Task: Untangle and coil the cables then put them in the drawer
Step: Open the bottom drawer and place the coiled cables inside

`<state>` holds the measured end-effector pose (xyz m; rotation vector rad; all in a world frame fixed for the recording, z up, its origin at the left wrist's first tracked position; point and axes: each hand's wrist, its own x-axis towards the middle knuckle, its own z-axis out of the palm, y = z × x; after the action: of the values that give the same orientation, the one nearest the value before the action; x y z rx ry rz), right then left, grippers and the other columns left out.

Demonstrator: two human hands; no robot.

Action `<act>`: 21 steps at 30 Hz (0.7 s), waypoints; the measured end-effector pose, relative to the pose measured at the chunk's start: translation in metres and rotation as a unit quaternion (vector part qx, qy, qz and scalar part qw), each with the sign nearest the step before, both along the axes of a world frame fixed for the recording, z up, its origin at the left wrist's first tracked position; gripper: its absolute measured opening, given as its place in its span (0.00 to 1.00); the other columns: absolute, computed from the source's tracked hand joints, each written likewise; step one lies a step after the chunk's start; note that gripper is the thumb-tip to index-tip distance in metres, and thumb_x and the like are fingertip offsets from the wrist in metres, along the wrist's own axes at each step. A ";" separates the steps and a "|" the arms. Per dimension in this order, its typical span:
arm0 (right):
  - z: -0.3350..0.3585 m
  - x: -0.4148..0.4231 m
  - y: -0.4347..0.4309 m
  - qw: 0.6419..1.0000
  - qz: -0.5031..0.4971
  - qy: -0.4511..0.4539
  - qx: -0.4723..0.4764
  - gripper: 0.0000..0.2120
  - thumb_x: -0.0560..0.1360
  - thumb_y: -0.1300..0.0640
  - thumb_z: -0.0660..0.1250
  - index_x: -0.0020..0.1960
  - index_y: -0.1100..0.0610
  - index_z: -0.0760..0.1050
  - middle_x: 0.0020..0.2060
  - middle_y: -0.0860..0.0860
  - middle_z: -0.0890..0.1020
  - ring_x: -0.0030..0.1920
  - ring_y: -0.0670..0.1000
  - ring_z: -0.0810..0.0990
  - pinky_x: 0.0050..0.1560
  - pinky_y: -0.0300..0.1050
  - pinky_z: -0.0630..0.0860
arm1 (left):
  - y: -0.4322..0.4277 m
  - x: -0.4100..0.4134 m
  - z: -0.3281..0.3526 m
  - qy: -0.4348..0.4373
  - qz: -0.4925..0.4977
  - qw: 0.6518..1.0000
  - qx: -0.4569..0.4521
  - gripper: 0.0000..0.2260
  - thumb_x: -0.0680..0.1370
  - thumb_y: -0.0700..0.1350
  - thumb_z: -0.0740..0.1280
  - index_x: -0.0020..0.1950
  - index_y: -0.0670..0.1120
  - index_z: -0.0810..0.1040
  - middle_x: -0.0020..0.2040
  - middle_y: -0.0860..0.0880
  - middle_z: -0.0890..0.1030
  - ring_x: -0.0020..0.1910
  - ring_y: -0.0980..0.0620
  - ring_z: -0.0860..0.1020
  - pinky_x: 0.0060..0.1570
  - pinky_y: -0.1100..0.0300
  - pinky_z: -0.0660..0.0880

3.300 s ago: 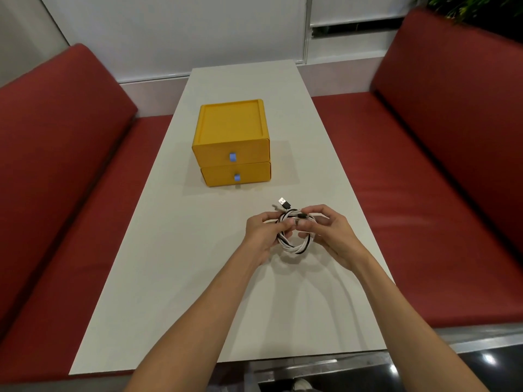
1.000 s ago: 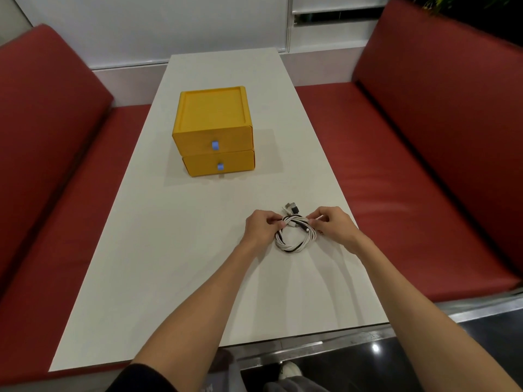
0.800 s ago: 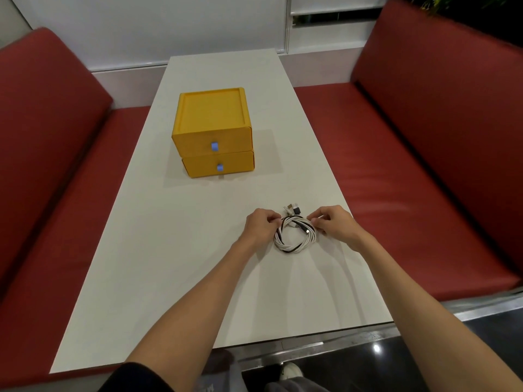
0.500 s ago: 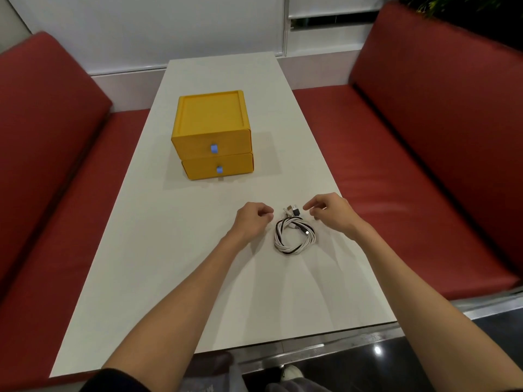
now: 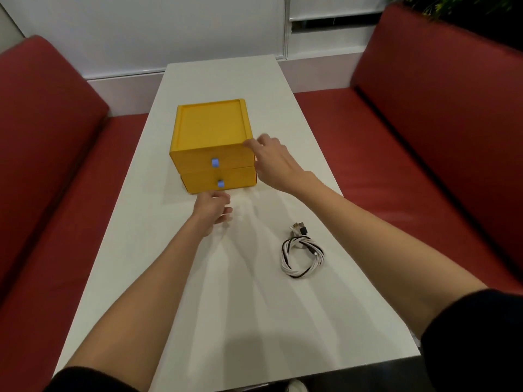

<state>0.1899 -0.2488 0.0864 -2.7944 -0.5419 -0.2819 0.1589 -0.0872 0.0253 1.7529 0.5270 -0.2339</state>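
Coiled black-and-white cables lie alone on the white table, lower right of centre. The right hand rests spread fingers on the top front right corner of the yellow drawer box. The left hand, loosely curled and empty, hovers just below the blue knob of the lower drawer.

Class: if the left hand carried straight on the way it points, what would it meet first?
Probably the lower drawer's blue pull, just beyond the left hand; depth is unclear.
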 end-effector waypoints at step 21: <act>-0.006 0.045 0.054 0.998 -0.036 -0.034 -0.048 0.16 0.75 0.71 0.57 0.59 0.60 0.73 0.55 0.56 0.77 0.56 0.59 0.75 0.41 0.45 0.64 | 0.008 0.053 -0.010 0.062 0.043 0.994 -0.074 0.10 0.82 0.47 0.61 0.42 0.45 0.73 0.39 0.49 0.78 0.32 0.53 0.75 0.28 0.64 0.68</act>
<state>0.2353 -0.1948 0.0804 -2.9109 -0.4838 -0.3759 0.2122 -0.0793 0.0155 1.5756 0.6589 -0.3147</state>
